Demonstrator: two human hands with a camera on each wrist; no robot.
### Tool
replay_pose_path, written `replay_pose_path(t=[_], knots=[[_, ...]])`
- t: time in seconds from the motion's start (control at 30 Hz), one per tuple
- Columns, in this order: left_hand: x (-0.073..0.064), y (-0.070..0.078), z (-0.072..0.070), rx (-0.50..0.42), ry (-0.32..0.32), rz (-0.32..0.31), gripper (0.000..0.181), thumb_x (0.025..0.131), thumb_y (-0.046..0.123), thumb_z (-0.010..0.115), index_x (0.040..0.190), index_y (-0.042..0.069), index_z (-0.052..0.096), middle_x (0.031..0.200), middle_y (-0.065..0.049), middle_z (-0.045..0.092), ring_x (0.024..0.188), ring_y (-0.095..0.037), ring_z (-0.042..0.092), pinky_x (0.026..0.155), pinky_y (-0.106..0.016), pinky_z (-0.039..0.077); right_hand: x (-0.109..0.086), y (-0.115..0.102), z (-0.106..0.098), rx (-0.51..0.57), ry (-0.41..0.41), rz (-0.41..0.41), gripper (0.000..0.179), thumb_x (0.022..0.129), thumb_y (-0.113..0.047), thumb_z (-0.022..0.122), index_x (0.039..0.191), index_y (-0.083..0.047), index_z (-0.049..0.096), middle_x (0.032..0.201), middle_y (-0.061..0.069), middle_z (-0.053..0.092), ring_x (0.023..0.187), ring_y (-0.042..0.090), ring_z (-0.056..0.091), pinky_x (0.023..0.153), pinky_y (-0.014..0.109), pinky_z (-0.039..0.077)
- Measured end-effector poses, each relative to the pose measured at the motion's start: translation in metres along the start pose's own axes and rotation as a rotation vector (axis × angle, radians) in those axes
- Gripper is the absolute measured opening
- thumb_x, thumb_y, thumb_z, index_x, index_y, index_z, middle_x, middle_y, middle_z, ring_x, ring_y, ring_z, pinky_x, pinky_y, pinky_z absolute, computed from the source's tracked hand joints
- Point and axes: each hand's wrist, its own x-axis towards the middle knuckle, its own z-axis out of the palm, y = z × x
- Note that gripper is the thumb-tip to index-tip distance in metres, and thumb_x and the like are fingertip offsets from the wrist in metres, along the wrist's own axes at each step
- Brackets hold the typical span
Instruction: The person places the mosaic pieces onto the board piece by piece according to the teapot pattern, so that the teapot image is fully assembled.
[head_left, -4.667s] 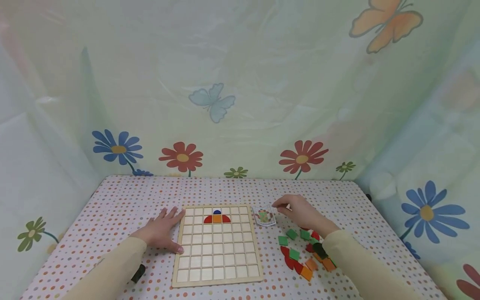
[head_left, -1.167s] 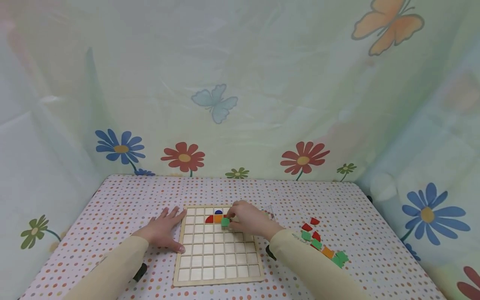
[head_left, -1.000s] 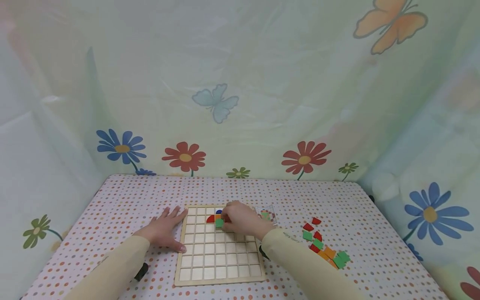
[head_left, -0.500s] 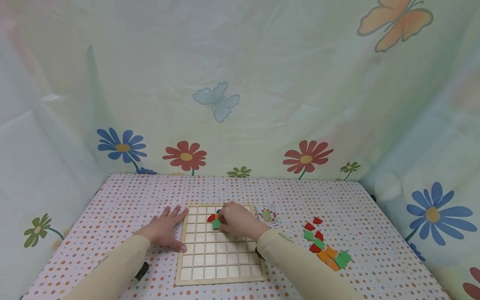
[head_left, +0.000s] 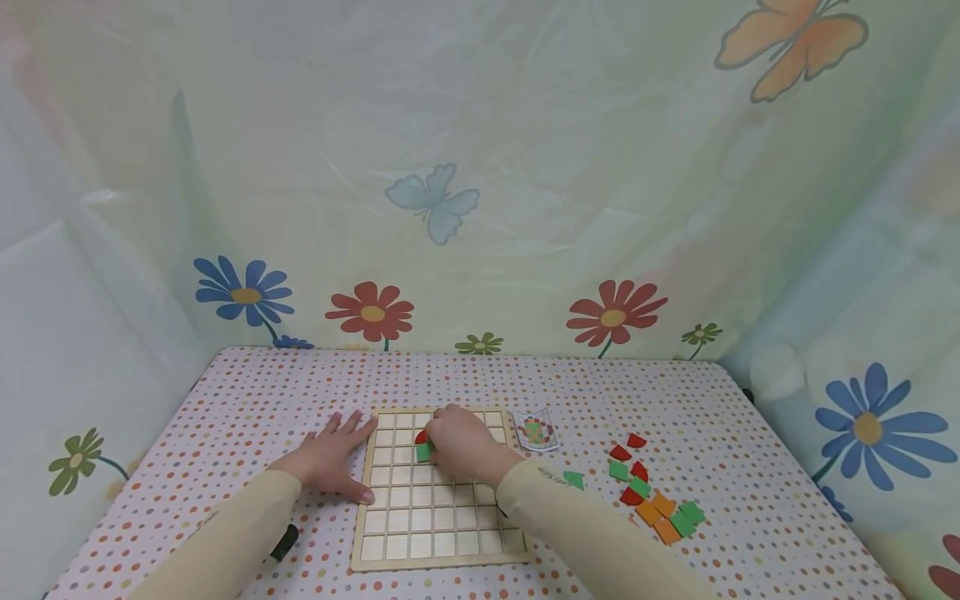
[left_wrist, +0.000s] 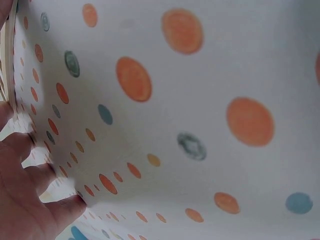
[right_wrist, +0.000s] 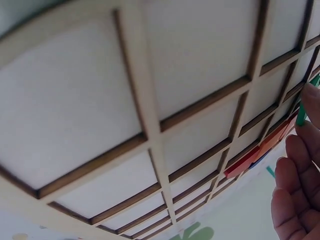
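Observation:
My right hand (head_left: 467,446) pinches a green square tile (head_left: 423,452) between thumb and fingertips over the wooden grid board (head_left: 442,564). In the head view the tile lies just below the left red quarter-round piece (head_left: 421,437). That same green tile (right_wrist: 301,114) shows edge-on in the right wrist view, near a right red piece (right_wrist: 242,164) and an orange tile (right_wrist: 274,136). Fingers spread, my left hand (head_left: 327,458) rests on the table, its thumb and forefinger touching the board's left edge. The blue piece is hidden behind my right hand in the head view.
A small pattern card (head_left: 535,430) lies right of the board. Further right is a loose group of red pieces (head_left: 636,440), orange tiles (head_left: 666,531) and green tiles (head_left: 682,523). Another green piece (head_left: 573,480) peeks out beside my right sleeve. A dotted cloth (head_left: 285,383) covers the table.
My right hand left the card area, took a green tile and carried it onto the board. Over the last second it slid left, below the red and orange row. My left hand stayed put.

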Motion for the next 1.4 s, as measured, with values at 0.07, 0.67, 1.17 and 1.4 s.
replay_pose_path(t=[0.07, 0.67, 1.17, 1.4], knots=[[0.000, 0.001, -0.001, 0.000, 0.000, 0.002, 0.117, 0.070, 0.044, 0.093, 0.162, 0.010, 0.029, 0.170, -0.024, 0.016, 0.155, -0.053, 0.009, 0.118, -0.078, 0.013, 0.000, -0.001, 0.000, -0.011, -0.007, 0.005, 0.012, 0.091, -0.023, 0.078, 0.098, -0.013, 0.077, 0.096, -0.003, 0.070, 0.087, 0.013, 0.060, 0.081, 0.025, 0.054], [-0.003, 0.003, -0.002, -0.015, 0.004, 0.011, 0.116, 0.070, 0.043, 0.093, 0.161, 0.009, 0.030, 0.169, -0.026, 0.017, 0.155, -0.054, 0.009, 0.117, -0.079, 0.013, 0.000, -0.005, 0.005, 0.024, 0.054, 0.013, 0.012, 0.093, -0.026, 0.077, 0.098, -0.015, 0.081, 0.095, -0.004, 0.074, 0.089, 0.012, 0.066, 0.089, 0.026, 0.057], [-0.001, 0.001, 0.000, -0.014, 0.002, 0.014, 0.117, 0.070, 0.043, 0.093, 0.161, 0.009, 0.030, 0.169, -0.025, 0.017, 0.155, -0.054, 0.009, 0.116, -0.079, 0.014, -0.003, -0.005, 0.010, 0.059, 0.123, 0.021, 0.007, 0.094, -0.019, 0.076, 0.094, -0.015, 0.081, 0.091, -0.004, 0.075, 0.091, 0.012, 0.071, 0.106, 0.031, 0.053], [-0.002, 0.000, 0.000, -0.007, 0.008, 0.007, 0.117, 0.069, 0.044, 0.093, 0.161, 0.009, 0.031, 0.169, -0.025, 0.017, 0.155, -0.054, 0.010, 0.117, -0.078, 0.014, -0.021, 0.020, -0.001, 0.275, 0.128, 0.061, 0.010, 0.094, -0.008, 0.072, 0.097, -0.012, 0.080, 0.095, 0.000, 0.075, 0.094, 0.017, 0.068, 0.086, 0.031, 0.059]])
